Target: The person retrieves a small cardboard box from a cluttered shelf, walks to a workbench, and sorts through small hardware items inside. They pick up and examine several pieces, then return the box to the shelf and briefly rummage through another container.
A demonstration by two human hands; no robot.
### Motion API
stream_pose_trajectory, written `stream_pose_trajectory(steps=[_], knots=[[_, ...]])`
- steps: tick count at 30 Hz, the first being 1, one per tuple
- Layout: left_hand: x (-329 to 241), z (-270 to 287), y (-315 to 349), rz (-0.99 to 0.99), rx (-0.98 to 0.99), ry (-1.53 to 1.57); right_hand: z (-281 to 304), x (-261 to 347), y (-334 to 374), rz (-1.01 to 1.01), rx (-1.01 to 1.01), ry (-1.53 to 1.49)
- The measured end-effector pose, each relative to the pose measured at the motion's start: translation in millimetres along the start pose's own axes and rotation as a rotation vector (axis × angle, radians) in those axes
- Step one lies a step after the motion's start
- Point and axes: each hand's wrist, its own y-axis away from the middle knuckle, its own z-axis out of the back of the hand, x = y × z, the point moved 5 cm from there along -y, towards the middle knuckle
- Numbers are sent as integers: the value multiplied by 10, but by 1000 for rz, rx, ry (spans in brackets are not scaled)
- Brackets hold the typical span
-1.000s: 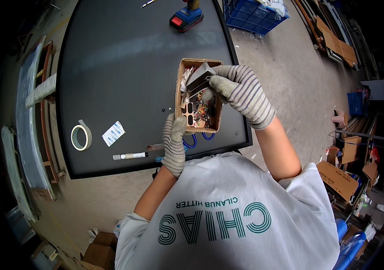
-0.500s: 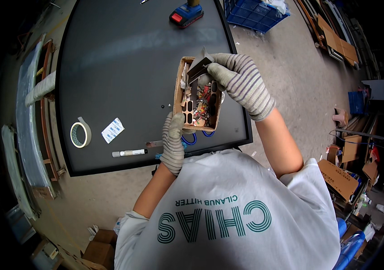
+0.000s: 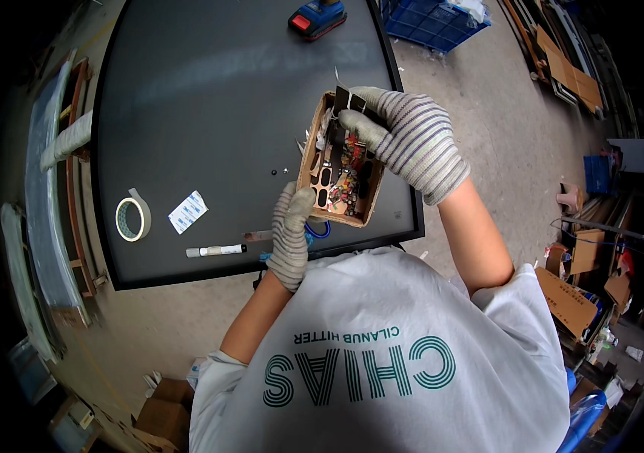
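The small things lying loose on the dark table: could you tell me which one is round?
The tape roll, a pale ring at the table's left side. The packet beside it is flat and rectangular, and the marker is a thin stick.

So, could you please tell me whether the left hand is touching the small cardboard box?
Touching: the head view shows the gloved left hand gripping the cardboard box at its near end.

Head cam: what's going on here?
A person in striped work gloves holds a small cardboard box of mixed small parts above the near edge of a dark tabletop. The left hand grips the box's near end; the right hand reaches into its far end, fingers on a dark flat piece. A tape roll, a white packet and a marker lie on the table.
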Motion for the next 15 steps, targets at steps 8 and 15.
stream_pose_trajectory(steps=[8, 15], knots=[[-178, -56, 75, 47, -62, -68, 231, -217, 91, 96, -249, -268], [-324, -100, 66, 124, -17, -57, 499, -32, 313, 378, 29, -185]])
